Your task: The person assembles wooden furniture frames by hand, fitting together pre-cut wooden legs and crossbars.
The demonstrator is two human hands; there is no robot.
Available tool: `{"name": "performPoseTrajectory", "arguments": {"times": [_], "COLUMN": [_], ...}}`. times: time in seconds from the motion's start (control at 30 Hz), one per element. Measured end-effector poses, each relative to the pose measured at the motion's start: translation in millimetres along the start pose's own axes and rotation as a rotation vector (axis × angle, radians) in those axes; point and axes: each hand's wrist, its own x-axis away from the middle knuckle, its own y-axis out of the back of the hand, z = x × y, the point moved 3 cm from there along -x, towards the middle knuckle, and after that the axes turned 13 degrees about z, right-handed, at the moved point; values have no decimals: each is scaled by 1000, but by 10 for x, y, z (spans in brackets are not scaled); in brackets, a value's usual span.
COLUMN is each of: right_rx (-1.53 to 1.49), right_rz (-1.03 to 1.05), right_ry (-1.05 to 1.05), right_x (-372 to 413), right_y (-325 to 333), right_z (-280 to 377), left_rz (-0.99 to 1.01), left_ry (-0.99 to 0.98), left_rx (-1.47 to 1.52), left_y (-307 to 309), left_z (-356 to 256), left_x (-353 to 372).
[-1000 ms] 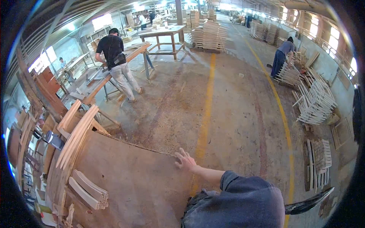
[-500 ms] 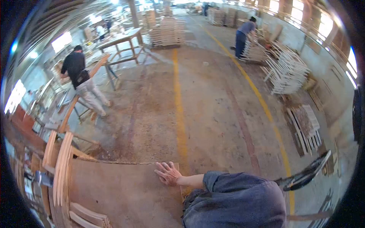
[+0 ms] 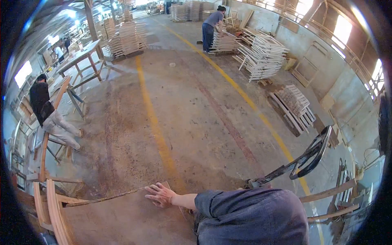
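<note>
My right hand (image 3: pixel 160 195) lies flat near the far right corner of a brown wooden board (image 3: pixel 126 222), palm down with the fingers spread. My dark sleeve (image 3: pixel 249 214) covers the board's near right side. Curved light wooden pieces (image 3: pixel 57 214) stand at the board's left edge. My left hand is out of view.
A black loop handle on a metal bar (image 3: pixel 312 153) rises right of my sleeve. Slatted wooden frames (image 3: pixel 261 55) are stacked along the right wall, with a lower pile (image 3: pixel 292 108) nearer. One person (image 3: pixel 212 30) bends at a stack; another (image 3: pixel 51 110) stands at left beside a workbench.
My view has swung to the right, so the room has shifted left. My right hand stays on the board's corner. More of the loop handle shows.
</note>
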Motion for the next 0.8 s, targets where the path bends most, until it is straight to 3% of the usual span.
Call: {"name": "performPoseTrajectory", "arguments": {"times": [0.27, 0.6, 0.67, 0.8], "right_rx": [42, 165, 179, 72], "right_rz": [0, 46, -133, -145], "right_ry": [8, 0, -115, -310], "right_x": [43, -5, -87, -162], "right_y": [21, -61, -62, -75], "right_z": [31, 96, 20, -35], "left_rz": [-23, -87, -89, -75], "left_ry": [-9, 128, 157, 192], "left_rx": [-4, -50, -57, -73], "left_y": [-27, 54, 63, 71], "left_z": [89, 470, 552, 664], "left_x": [1, 123, 149, 198]}}
